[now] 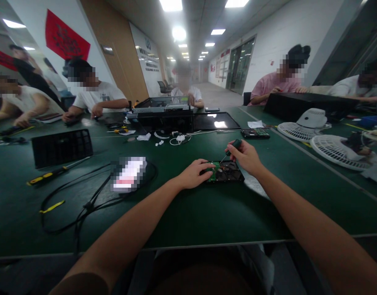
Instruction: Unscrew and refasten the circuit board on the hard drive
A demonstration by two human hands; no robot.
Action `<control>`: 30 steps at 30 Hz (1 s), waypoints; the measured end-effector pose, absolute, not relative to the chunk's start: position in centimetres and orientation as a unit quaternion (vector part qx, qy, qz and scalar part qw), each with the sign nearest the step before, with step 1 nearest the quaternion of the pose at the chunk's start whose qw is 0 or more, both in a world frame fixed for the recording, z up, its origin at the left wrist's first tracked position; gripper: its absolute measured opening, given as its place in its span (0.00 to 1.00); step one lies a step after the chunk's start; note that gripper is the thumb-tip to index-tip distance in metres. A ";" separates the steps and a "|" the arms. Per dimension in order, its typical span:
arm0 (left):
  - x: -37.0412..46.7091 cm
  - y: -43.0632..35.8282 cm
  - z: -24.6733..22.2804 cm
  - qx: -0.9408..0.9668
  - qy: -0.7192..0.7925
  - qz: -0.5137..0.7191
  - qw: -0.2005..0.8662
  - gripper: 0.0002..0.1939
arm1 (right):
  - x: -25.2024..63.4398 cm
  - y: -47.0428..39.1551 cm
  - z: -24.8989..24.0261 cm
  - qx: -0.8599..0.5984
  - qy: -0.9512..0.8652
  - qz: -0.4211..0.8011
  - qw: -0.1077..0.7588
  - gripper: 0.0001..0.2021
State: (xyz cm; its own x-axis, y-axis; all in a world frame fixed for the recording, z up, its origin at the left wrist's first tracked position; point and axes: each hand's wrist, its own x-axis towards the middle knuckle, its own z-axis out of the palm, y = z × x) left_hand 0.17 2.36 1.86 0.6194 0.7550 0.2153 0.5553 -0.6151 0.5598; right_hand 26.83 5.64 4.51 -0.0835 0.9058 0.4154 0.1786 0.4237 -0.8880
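A black hard drive (231, 174) with a green circuit board (215, 172) on its left part lies on the green table in front of me. My left hand (197, 173) rests on the drive's left end, fingers apart over the board. In my right hand (244, 156) is a small screwdriver (233, 147) with a dark green handle, held tilted. Its thin shaft points down and left to the board, near the fingertips of my left hand. Whether the tip touches a screw is too small to tell.
Left on the table (188, 221) are a blurred lit phone (129, 175), black cables, a yellow-black screwdriver (46, 177) and a black panel (62, 148). Beyond lie white cables and another circuit-board device (255, 133). White fan parts (336, 151) stand right. Several people work around the table.
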 end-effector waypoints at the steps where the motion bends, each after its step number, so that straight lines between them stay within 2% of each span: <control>1: 0.2 2.4 1.9 0.870 0.377 0.220 0.228 0.23 | 26.8 5.6 4.6 -0.416 -0.652 0.341 0.535 0.19; 11: 0.2 2.7 1.5 0.873 0.373 0.223 0.222 0.23 | 26.5 5.6 4.6 -0.410 -0.664 0.341 0.525 0.19; 23: 0.1 2.6 1.5 0.872 0.375 0.220 0.227 0.23 | 25.7 4.6 5.5 -0.364 -0.592 0.473 0.542 0.23; 30: 0.1 2.6 1.7 0.870 0.379 0.215 0.232 0.24 | 25.8 4.5 6.3 -0.345 -0.540 0.563 0.523 0.24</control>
State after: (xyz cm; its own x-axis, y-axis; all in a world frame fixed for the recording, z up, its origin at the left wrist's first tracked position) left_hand 0.14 2.57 1.67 0.6200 0.7594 0.1971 0.5602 -0.6044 0.5665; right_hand 25.83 4.54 6.26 -0.2156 0.9605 0.1757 -0.2156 0.1286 -0.9680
